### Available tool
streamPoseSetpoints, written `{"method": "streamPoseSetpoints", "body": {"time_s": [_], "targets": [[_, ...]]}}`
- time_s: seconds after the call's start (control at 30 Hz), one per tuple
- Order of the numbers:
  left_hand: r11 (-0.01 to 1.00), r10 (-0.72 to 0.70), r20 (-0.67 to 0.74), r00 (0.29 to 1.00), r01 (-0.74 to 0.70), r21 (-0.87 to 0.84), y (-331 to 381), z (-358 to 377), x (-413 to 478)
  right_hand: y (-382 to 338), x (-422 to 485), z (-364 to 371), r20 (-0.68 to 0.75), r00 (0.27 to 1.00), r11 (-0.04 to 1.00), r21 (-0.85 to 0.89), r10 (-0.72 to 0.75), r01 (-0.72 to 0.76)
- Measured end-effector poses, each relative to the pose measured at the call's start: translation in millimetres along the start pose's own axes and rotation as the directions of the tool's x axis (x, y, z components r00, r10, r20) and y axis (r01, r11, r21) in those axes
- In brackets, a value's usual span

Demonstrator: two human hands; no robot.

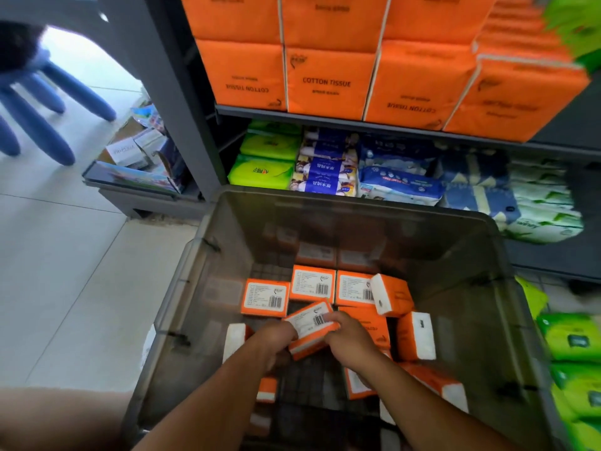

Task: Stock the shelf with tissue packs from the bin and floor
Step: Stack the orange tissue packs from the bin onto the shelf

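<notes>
Both my arms reach down into a grey translucent bin. Between them sits one orange tissue pack, label side up and tilted; my left hand grips its left end and my right hand grips its right end. Several more orange packs lie loose on the bin's bottom, some flat, some on edge. Above the bin, the grey shelf carries large orange "COTTON TISSUE" packs. Green tissue packs lie on the floor at the right.
The lower shelf level holds green, blue-and-white and pale blue tissue packs. A low grey rack with boxes stands at the left. Blue stool legs stand on the pale tiled floor at far left.
</notes>
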State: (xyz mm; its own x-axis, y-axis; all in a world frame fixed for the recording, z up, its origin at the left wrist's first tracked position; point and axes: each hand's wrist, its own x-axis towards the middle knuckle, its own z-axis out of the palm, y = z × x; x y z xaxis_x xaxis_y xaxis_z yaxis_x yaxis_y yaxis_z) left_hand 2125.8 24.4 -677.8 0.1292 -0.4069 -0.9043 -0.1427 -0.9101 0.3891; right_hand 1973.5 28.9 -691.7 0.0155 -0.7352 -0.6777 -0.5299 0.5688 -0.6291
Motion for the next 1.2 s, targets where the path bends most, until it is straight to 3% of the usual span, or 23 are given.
{"method": "streamPoseSetpoints", "body": {"time_s": [0.17, 0.33, 0.47, 0.6, 0.73, 0.87, 1.03, 1.2], "targets": [[0.989, 0.145, -0.091, 0.985, -0.146, -0.010, 28, -5, -34, -33, -31, -22, -0.114, 0.990, 0.995, 0.058, -0.079, 0.086], [0.934, 0.357, -0.034, 0.934, -0.357, 0.009, 64, -13, -92, -71, -70, -62, -0.250, 0.957, 0.987, 0.031, -0.145, 0.158], [0.851, 0.519, -0.030, 0.854, -0.520, -0.077, 95, -18, -133, -105, -105, -101, -0.280, 0.946, 0.987, -0.049, -0.162, 0.154], [0.785, 0.620, 0.054, 0.783, -0.619, -0.031, 121, -26, -169, -143, -142, -139, -0.310, 0.917, 0.966, -0.143, -0.251, 0.216], [0.679, 0.711, 0.177, 0.681, -0.730, 0.079, 136, -44, -200, -170, -167, -171, -0.322, 0.900, 0.956, -0.071, -0.293, 0.285], [0.557, 0.794, 0.194, 0.576, -0.817, 0.147, 140, -56, -219, -191, -186, -192, -0.322, 0.876, 0.927, -0.016, -0.359, 0.374], [0.514, 0.851, 0.156, 0.501, -0.856, -0.059, 148, -70, -232, -201, -191, -201, -0.320, 0.841, 0.880, 0.045, -0.436, 0.473], [0.504, 0.863, 0.088, 0.497, -0.847, -0.169, 162, -66, -229, -209, -180, -194, -0.356, 0.795, 0.816, 0.132, -0.491, 0.563]]}}
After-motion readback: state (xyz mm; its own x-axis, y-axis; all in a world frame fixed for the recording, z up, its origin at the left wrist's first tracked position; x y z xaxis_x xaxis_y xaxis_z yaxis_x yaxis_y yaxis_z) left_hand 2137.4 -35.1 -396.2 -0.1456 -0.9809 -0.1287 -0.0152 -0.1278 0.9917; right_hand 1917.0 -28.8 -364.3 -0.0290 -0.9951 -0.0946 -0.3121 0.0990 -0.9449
